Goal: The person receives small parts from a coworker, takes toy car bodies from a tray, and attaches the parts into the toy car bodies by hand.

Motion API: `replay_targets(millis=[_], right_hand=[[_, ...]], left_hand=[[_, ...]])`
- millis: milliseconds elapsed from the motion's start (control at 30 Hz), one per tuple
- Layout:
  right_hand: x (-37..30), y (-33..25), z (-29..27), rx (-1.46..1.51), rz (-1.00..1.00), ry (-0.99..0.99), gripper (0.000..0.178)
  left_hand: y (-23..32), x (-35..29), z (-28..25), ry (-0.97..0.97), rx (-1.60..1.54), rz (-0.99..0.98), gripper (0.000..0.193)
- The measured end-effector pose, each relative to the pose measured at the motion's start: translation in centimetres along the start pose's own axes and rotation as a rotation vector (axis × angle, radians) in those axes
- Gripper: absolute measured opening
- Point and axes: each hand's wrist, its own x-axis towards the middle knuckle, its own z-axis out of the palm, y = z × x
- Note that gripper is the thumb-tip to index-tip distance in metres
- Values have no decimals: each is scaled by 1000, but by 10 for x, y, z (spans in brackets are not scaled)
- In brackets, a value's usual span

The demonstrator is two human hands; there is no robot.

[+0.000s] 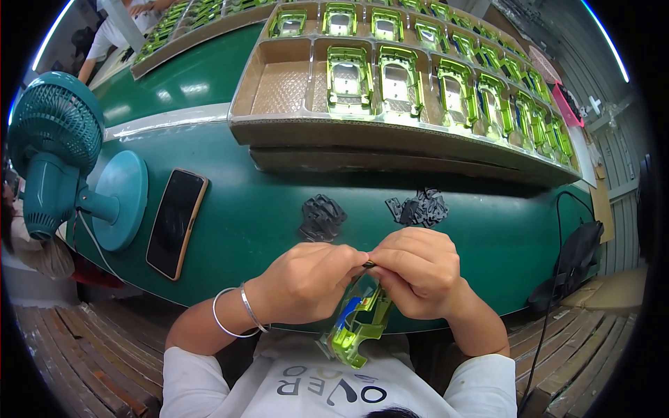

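Note:
Between my hands, close to my chest, hangs a bright green plastic frame [357,327] with a blue strip along one side. My left hand [313,280] is closed, its thumb and finger pinching the frame's upper end. From the other side my right hand [420,273] closes on the same end, its fingertips meeting those of the left. A small dark part [368,264] shows at the fingertips; its shape is mostly hidden. Just beyond my hands lie two piles of small parts, a dark grey pile [322,217] and a second grey pile [421,208] to its right.
A large divided tray [279,125] with several green frames stands at the back. On the left are a teal fan [56,150] and a phone [177,223]. A black bag [575,261] and cable sit at right. Another person's arm [97,59] shows far left.

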Motion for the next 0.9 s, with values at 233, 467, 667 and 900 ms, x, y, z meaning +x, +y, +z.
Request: replay_targets(millis=[233, 467, 667, 900], right_hand=[[5, 19, -13, 318, 305, 11, 23], [4, 21, -17, 951, 704, -69, 33], [-3, 29, 1, 1278, 865, -51, 17], [-5, 19, 25, 1530, 959, -81, 24]], left_hand=[[-2, -4, 0, 172, -35, -74, 17], [-4, -7, 0, 317, -2, -69, 14], [-1, 6, -8, 192, -260, -179, 15], [-3, 10, -12, 79, -296, -201, 19]])
